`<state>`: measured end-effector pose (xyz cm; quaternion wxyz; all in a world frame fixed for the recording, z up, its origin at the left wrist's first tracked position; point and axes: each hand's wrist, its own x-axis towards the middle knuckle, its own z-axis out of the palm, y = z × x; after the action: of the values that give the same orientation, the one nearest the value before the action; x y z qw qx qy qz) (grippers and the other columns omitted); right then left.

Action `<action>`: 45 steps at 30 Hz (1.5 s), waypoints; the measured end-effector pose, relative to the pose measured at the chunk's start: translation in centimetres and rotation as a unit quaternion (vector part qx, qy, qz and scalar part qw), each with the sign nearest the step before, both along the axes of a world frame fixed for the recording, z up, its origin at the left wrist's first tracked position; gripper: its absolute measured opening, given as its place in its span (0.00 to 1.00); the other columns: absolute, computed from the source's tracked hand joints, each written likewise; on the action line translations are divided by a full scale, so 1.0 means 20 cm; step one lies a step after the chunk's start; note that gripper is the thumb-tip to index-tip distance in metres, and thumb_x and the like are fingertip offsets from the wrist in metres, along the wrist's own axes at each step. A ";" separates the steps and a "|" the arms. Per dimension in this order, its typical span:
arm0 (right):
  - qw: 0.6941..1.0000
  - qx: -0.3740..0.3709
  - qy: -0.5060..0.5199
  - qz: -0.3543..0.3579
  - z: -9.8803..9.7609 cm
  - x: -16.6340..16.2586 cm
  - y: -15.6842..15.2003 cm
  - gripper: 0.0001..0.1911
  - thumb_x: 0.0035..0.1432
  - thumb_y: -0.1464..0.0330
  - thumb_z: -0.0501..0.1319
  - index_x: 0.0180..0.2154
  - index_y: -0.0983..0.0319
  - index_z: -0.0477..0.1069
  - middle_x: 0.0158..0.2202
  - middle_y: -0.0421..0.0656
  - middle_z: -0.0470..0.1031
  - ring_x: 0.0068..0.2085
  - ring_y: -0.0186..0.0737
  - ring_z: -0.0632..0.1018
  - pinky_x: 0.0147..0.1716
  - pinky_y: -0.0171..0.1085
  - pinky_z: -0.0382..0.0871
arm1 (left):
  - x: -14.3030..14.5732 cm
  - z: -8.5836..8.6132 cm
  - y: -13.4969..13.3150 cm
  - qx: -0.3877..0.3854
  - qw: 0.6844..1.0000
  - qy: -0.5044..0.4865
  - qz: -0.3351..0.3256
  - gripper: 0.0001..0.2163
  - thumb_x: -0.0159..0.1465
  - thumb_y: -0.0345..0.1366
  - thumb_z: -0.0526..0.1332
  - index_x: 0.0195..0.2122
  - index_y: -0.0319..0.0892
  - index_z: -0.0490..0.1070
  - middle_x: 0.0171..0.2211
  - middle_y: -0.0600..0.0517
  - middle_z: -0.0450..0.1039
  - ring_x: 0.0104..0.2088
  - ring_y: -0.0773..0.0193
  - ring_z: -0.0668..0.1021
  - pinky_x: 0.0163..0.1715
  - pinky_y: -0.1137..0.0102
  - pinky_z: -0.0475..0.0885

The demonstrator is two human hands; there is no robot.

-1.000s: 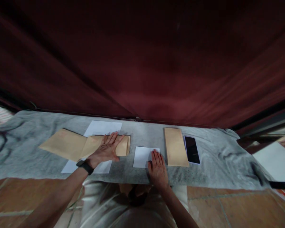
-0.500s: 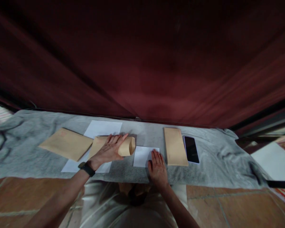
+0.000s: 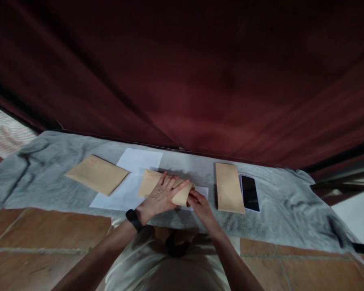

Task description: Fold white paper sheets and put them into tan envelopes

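A brown paper envelope (image 3: 181, 196) lies near the middle of the cloth, its mouth bulging apart toward the right. Across its top rests my left hand (image 3: 161, 195), thumb and fingers gripping it from both sides; a dark watch is on that wrist. At the mouth, my right hand (image 3: 200, 205) has its fingers curled against the rim, with the fingertips partly hidden inside. Under the mouth and the right hand, a small white paper (image 3: 204, 191) shows only in part. Large white paper (image 3: 141, 159) lies partly beneath the envelope on the left.
A grey cloth (image 3: 279, 210) covers the long narrow surface. Another brown envelope (image 3: 97, 174) lies at left. To the right are an upright-lying long brown envelope (image 3: 229, 188) and a phone (image 3: 250, 193). A dark red curtain (image 3: 182, 89) hangs behind.
My left hand has moved right with the envelope, bringing its mouth over the small white paper. My right hand has lifted off that paper and come to the envelope's mouth.
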<state>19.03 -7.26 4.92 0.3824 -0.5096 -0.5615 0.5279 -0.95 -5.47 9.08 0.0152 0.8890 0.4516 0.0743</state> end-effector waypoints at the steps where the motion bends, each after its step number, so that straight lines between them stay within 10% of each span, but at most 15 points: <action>1: 1.000 -0.013 0.006 0.002 0.01 0.01 0.00 0.16 0.59 0.63 0.58 0.41 0.62 0.80 0.34 0.43 0.80 0.36 0.42 0.79 0.37 0.37 0.73 | 0.01 0.00 -0.01 0.000 1.000 0.002 -0.002 0.43 0.59 0.40 0.67 0.74 0.51 0.49 0.63 0.42 0.65 0.64 0.45 0.66 0.70 0.45 0.46; 10: 0.985 -0.122 0.124 -0.025 0.08 0.01 -0.03 0.15 0.47 0.55 0.67 0.28 0.60 0.74 0.29 0.40 0.74 0.34 0.40 0.72 0.36 0.36 0.67 | 0.04 -0.03 0.00 -0.019 0.999 -0.013 -0.027 0.44 0.60 0.42 0.69 0.74 0.52 0.48 0.65 0.41 0.63 0.67 0.44 0.64 0.69 0.45 0.46; 18: 0.995 -0.063 0.071 -0.009 0.09 0.06 -0.05 0.20 0.53 0.52 0.64 0.22 0.58 0.64 0.22 0.35 0.61 0.27 0.34 0.64 0.27 0.33 0.59 | -0.14 -0.05 0.01 -0.033 0.997 -0.021 -0.068 0.47 0.57 0.44 0.70 0.74 0.46 0.47 0.67 0.39 0.61 0.68 0.43 0.63 0.70 0.45 0.47; 23: 0.997 0.010 0.048 -0.066 0.15 0.08 -0.08 0.16 0.61 0.54 0.60 0.36 0.59 0.77 0.32 0.40 0.75 0.36 0.38 0.74 0.37 0.35 0.68 | -0.21 -0.05 0.01 -0.012 0.999 -0.033 -0.037 0.47 0.59 0.43 0.68 0.74 0.45 0.43 0.63 0.39 0.65 0.64 0.44 0.68 0.67 0.48 0.57; 28: 0.974 0.106 -0.109 -0.170 0.03 0.22 -0.08 0.20 0.67 0.59 0.53 0.52 0.61 0.73 0.47 0.50 0.77 0.45 0.46 0.78 0.45 0.43 0.73 | -0.31 -0.03 -0.03 0.032 0.998 -0.043 0.016 0.48 0.59 0.47 0.68 0.74 0.43 0.41 0.62 0.39 0.65 0.64 0.41 0.68 0.64 0.48 0.63; 35: 0.881 0.112 -0.437 -0.142 -0.18 0.22 -0.14 0.30 0.63 0.62 0.63 0.62 0.70 0.64 0.53 0.64 0.72 0.54 0.63 0.75 0.50 0.53 0.72 | -0.40 -0.08 -0.09 0.066 0.996 -0.042 0.033 0.47 0.59 0.48 0.68 0.73 0.41 0.44 0.62 0.37 0.66 0.64 0.39 0.68 0.64 0.46 0.63; 45: 0.872 0.076 -0.448 -0.180 -0.21 0.18 -0.05 0.25 0.55 0.69 0.67 0.53 0.71 0.68 0.46 0.60 0.75 0.51 0.60 0.76 0.51 0.50 0.71 | -0.45 -0.12 -0.07 0.073 0.997 -0.017 0.033 0.45 0.59 0.47 0.66 0.73 0.42 0.46 0.61 0.37 0.66 0.62 0.40 0.70 0.66 0.45 0.61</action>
<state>22.71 -8.21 0.74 0.2156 -0.7530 -0.6100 0.1202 -9.89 -6.93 6.63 -0.0440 0.8711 0.4734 0.1229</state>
